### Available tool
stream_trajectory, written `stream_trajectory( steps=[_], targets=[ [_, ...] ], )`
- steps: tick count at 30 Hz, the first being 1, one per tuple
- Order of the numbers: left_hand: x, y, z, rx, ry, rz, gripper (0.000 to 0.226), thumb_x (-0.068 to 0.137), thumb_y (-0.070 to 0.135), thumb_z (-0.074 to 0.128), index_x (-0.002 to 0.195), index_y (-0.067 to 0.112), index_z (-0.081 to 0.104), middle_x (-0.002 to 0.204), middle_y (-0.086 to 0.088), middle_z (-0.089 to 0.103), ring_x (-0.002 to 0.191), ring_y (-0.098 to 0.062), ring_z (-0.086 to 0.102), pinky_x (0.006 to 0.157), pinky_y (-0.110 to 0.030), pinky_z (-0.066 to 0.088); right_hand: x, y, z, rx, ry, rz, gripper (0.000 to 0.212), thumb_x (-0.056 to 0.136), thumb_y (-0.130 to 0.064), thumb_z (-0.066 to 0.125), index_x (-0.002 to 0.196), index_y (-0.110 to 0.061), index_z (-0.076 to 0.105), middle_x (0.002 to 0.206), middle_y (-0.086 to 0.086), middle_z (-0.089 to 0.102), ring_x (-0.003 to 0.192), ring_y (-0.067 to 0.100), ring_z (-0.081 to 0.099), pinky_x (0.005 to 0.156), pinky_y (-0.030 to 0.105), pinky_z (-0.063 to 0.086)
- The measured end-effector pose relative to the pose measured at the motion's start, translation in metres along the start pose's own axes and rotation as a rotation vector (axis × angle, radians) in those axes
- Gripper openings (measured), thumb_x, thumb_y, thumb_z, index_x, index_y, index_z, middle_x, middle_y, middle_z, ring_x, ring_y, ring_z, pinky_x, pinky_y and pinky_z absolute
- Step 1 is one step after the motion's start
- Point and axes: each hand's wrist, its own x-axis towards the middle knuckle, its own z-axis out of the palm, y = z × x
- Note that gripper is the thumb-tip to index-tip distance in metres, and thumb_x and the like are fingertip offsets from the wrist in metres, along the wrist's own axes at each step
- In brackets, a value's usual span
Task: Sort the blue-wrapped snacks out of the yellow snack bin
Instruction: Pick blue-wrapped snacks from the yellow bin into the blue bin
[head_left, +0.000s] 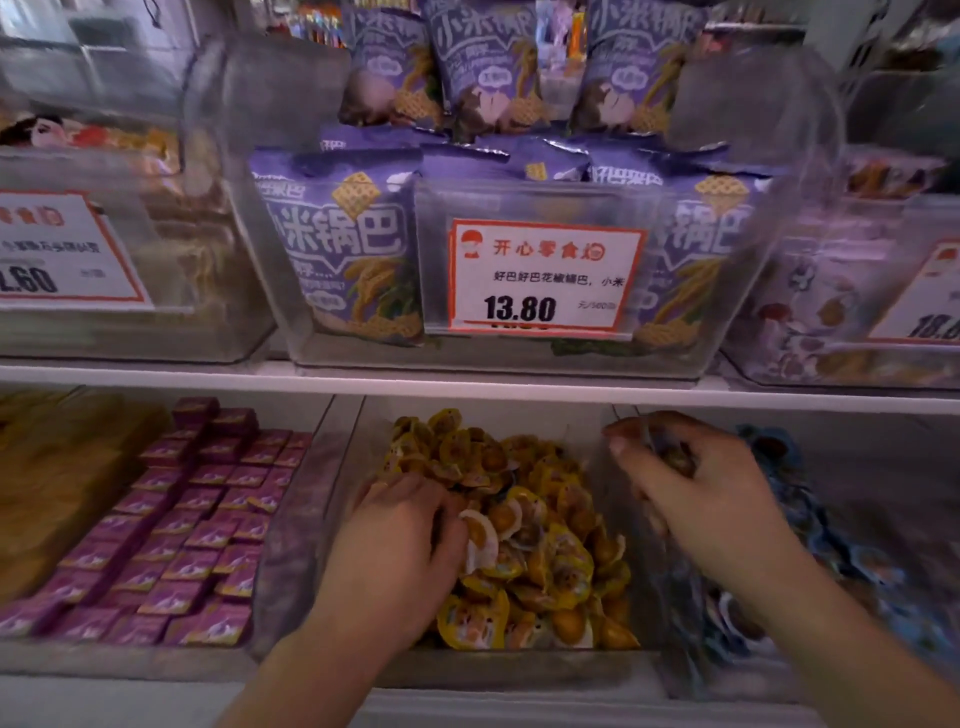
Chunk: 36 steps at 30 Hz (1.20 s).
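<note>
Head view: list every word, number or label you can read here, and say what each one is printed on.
"开心零食" and "13.80": middle price card on the clear bin.
"好巴好巴花椒锅巴, 小米": same card; the small unit text beside the price is blurred.
"小米锅巴": purple bags in that bin.
".60": left price card, cut off, other lines blurred.
"18.": right price card, cut off.
Lower-shelf wrappers: too small to read.

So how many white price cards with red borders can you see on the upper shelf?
3, each on the front of a clear plastic bin: a cut-off red-bordered white price card at the left, a full one in the middle, and a cut-off one at the right edge.
</note>
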Motion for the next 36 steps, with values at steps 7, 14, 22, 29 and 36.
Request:
stream_trajectory(
  steps=[7,14,22,29,36],
  targets=[
    [0.069,0.025,0.025,-0.094,-0.253,0.008,0.028,0.096,0.036,0.055,0.118,0.023,0.066,0.114,-0.001,0.069,0.104,-0.02,0.064,0.087,-0.029,0.048,-0.005,0.023,0.001,-0.472,0.017,-0.222,0.017,0.087,-0.03,0.067,0.104,-0.025,0.069,0.092,-0.001,0.069,0.076,0.018,0.068,0.065,0.03,0.057],
    [0.074,0.022,0.041,0.036,-0.657,-0.007,0.043,0.085,0.043,0.071,0.126,0.035,0.06,0.125,0.009,0.061,0.116,-0.013,0.058,0.098,-0.03,0.047,-0.005,0.027,-0.004,-0.337,-0.056,-0.249,0.023,0.089,-0.038,0.061,0.108,-0.028,0.068,0.099,-0.007,0.065,0.086,0.011,0.064,0.071,0.034,0.057],
    [0.056,0.018,0.008,-0.158,-0.545,-0.097,0.063,0.084,-0.005,0.055,0.132,0.036,0.057,0.135,0.016,0.056,0.126,-0.001,0.051,0.107,-0.019,0.04,-0.009,0.031,-0.016,-0.232,-0.122,-0.251,0.026,0.089,-0.025,0.07,0.114,-0.031,0.068,0.105,-0.015,0.061,0.096,-0.001,0.057,0.08,0.008,0.046],
    [0.053,0.005,-0.006,0.225,-0.396,-0.015,0.029,0.083,0.045,0.073,0.108,0.033,0.067,0.109,0.008,0.064,0.103,-0.014,0.061,0.083,-0.025,0.044,-0.018,0.032,-0.018,-0.223,-0.103,-0.271,0.02,0.091,-0.027,0.067,0.111,-0.028,0.068,0.102,-0.019,0.057,0.095,-0.002,0.057,0.077,0.011,0.046],
    [0.049,0.0,-0.016,-0.021,-0.237,-0.099,0.019,0.076,0.044,0.081,0.09,0.035,0.072,0.097,0.016,0.066,0.09,-0.003,0.062,0.081,-0.028,0.05,-0.022,0.012,-0.009,-0.312,-0.015,-0.326,0.018,0.093,-0.032,0.062,0.109,-0.028,0.069,0.099,-0.017,0.064,0.088,0.002,0.063,0.072,0.02,0.054]
  ],
)
